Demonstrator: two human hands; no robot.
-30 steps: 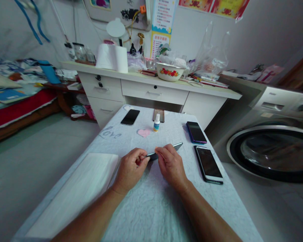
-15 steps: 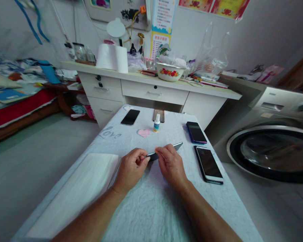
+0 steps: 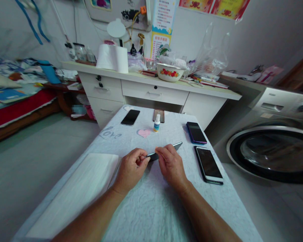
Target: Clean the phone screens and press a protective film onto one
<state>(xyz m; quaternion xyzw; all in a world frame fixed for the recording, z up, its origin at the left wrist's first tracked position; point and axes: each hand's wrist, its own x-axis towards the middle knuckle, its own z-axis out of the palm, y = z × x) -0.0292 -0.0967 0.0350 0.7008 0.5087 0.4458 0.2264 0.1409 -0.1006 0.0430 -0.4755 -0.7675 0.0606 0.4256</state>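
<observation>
A slim dark phone (image 3: pixel 153 157) is held on edge above the table, its far end slanting up to the right. My left hand (image 3: pixel 131 167) pinches its near left end between thumb and fingers. Against the phone's edge, the fingertips of my right hand (image 3: pixel 170 164) are pressed together; whatever they pinch is too small to make out. Beyond my hands stands a small white spray bottle (image 3: pixel 157 123) with a blue and yellow label. A phone case (image 3: pixel 159 115) lies behind it, and a black phone (image 3: pixel 130 117) lies to its left.
On the table's right side lie a dark phone on a blue case (image 3: pixel 196 132) and a white-framed phone on a dark case (image 3: pixel 210 164). A white sheet-like pad (image 3: pixel 78 195) lies at left. A desk (image 3: pixel 154 89) stands beyond, with a washing machine (image 3: pixel 270 134) at right.
</observation>
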